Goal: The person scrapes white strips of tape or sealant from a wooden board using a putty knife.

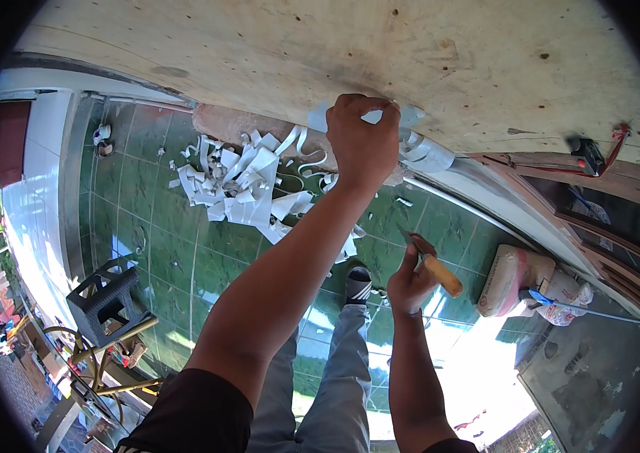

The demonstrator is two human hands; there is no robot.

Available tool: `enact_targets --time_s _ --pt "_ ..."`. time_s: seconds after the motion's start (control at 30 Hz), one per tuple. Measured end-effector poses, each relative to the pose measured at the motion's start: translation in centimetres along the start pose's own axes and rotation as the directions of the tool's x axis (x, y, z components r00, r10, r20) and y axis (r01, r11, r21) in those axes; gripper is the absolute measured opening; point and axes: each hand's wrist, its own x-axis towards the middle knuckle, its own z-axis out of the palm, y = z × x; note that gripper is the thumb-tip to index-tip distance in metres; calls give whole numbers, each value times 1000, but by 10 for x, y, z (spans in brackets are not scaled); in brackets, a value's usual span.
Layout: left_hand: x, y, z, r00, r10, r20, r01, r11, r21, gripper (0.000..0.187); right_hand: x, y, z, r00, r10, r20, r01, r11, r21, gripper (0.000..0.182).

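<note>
At the lower edge of the wooden board [350, 53], my left hand [363, 136] pinches something pale and small, mostly hidden by the fingers. White strips [425, 153] lie beside and behind that hand, close to the board's edge. My right hand [413, 278] is lower and to the right, closed round a tool with a yellow-brown handle [442, 275]; a thin pointed blade shows above the fingers. The two hands are apart.
White scraps [248, 177] are heaped on the green tiled floor [161, 249]. A dark stool [108, 302] stands at the left. Sacks [508, 281] and a blue-headed tool [542, 298] are at the right. A small black device [589, 157] sits near the board's right edge.
</note>
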Motion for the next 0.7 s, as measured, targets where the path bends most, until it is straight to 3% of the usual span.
enact_targets --time_s 0.33,0.53,0.63,0.7 --pt "-12 -21 -8 1000 -19 22 20 1000 -14 15 -58 2 -6 980 150 127 -145 988 -50 16" --pt "-38 -22 -9 993 -4 120 -12 992 129 26 -71 5 -11 967 207 147 -194 976 -97 18" --pt "-37 -12 -1 978 55 201 -44 997 -56 28 -78 6 -11 964 202 173 -183 976 -119 16" --pt "-25 1 7 978 -34 206 75 978 -197 30 -82 1 -11 964 211 160 -193 974 -116 13"
